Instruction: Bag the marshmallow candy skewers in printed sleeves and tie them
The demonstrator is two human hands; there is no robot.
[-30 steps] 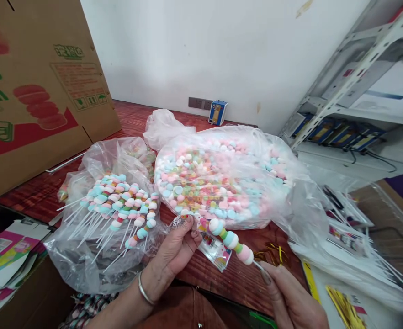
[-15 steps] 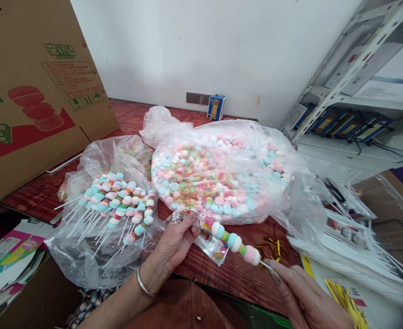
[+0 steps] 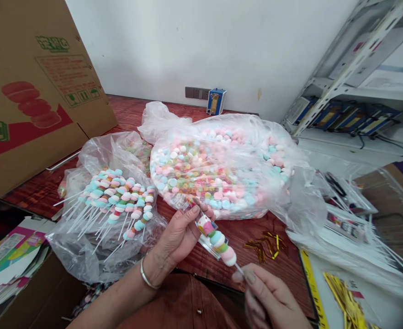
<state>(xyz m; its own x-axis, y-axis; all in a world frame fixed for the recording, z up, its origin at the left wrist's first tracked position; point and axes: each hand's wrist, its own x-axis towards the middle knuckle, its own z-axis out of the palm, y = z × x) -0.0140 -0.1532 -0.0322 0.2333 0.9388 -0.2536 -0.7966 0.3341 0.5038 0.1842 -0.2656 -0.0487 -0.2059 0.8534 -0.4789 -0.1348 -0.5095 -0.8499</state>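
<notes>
My left hand (image 3: 179, 235) is closed on a small clear printed plastic bag (image 3: 206, 225), pinching it between thumb and fingers. My right hand (image 3: 272, 294) grips the white stick of a marshmallow skewer (image 3: 227, 255) made of pink, white, blue and green pieces. The skewer's upper end is inside the bag, behind its colourful print; the lower pieces stick out. More clear printed bags (image 3: 210, 249) lie on the table under the skewer. Left of my left hand, a pile of finished marshmallow skewers (image 3: 119, 196) rests on clear plastic.
A large clear sack of loose marshmallows and gummies (image 3: 218, 173) fills the middle of the table. Gold twist ties (image 3: 266, 246) lie to the right, with more at the lower right (image 3: 345, 297). White sticks (image 3: 355, 246), a cardboard box (image 3: 50, 82) and a shelf (image 3: 352, 73) flank the table.
My right hand has moved left and pushed the skewer further into the printed bag. My left hand has shifted slightly right, and gold ties behind the skewer show more fully.
</notes>
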